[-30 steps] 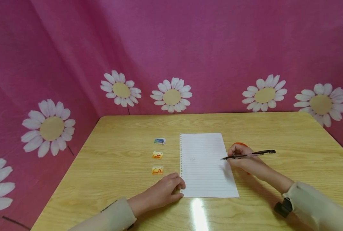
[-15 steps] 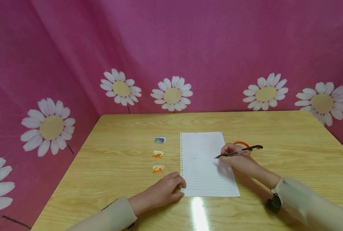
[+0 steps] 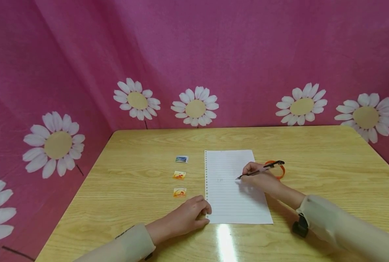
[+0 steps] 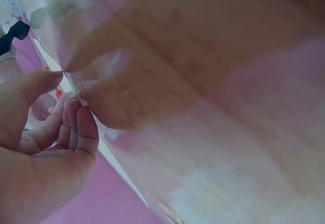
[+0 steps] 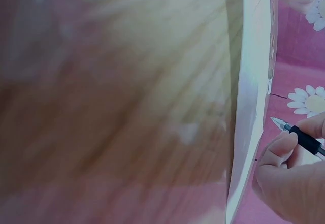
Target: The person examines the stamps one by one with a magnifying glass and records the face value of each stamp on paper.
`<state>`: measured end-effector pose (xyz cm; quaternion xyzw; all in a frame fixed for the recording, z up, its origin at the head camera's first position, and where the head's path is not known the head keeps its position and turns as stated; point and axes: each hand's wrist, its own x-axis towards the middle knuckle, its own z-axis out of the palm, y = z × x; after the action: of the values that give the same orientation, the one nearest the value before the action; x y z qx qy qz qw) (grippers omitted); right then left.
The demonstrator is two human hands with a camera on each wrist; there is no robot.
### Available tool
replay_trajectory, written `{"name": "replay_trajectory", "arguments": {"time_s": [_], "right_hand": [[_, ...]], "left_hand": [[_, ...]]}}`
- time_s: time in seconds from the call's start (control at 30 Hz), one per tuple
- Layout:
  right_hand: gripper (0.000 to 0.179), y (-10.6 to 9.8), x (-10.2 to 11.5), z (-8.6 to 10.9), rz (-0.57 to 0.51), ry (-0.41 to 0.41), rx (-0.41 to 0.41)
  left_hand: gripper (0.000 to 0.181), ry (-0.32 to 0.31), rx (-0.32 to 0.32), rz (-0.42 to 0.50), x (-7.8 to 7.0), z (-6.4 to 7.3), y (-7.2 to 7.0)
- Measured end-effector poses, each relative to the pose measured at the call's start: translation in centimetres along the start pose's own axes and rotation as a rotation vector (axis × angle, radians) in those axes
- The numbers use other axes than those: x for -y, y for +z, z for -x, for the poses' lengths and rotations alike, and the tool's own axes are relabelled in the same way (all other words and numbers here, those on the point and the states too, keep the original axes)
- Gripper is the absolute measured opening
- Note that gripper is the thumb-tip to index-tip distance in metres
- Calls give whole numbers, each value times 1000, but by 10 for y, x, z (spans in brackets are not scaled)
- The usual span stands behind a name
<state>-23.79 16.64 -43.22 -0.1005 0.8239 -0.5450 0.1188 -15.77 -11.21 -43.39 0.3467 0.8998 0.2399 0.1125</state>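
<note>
A black-gripped pen (image 3: 260,170) with a clear barrel is pinched between the thumb and fingers of my right hand (image 3: 263,182), over the lined white sheet (image 3: 227,203). In the right wrist view the tip of the pen (image 5: 298,135) appears slightly apart from the paper. Faint small handwriting (image 3: 219,180) is on the sheet, left of the pen tip. At the sheet's lower left edge rests my left hand (image 3: 189,214), fingers loosely bent and fingertips touching down. The left wrist view shows the thumb and fingertips of the left hand (image 4: 56,127) at the paper's edge.
Left of the sheet, three small stamp-like pictures lie in a column: a blue one (image 3: 182,159), a yellow-red one (image 3: 179,175) and another yellow one (image 3: 179,192). A red-orange ring (image 3: 282,171) is partly hidden behind my right hand. A pink flowered cloth (image 3: 247,54) hangs behind the wooden table (image 3: 132,163).
My right hand has moved left across the sheet with the pen, toward the handwriting, uncovering more of the red-orange ring. The left hand has stayed in place.
</note>
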Motion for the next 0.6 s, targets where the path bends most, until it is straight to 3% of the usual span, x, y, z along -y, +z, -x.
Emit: {"name": "replay_trajectory", "arguments": {"time_s": [0.6], "right_hand": [[17, 9, -4, -9, 29, 31, -25]], "left_hand": [[14, 5, 3, -2, 0, -1, -1]]}}
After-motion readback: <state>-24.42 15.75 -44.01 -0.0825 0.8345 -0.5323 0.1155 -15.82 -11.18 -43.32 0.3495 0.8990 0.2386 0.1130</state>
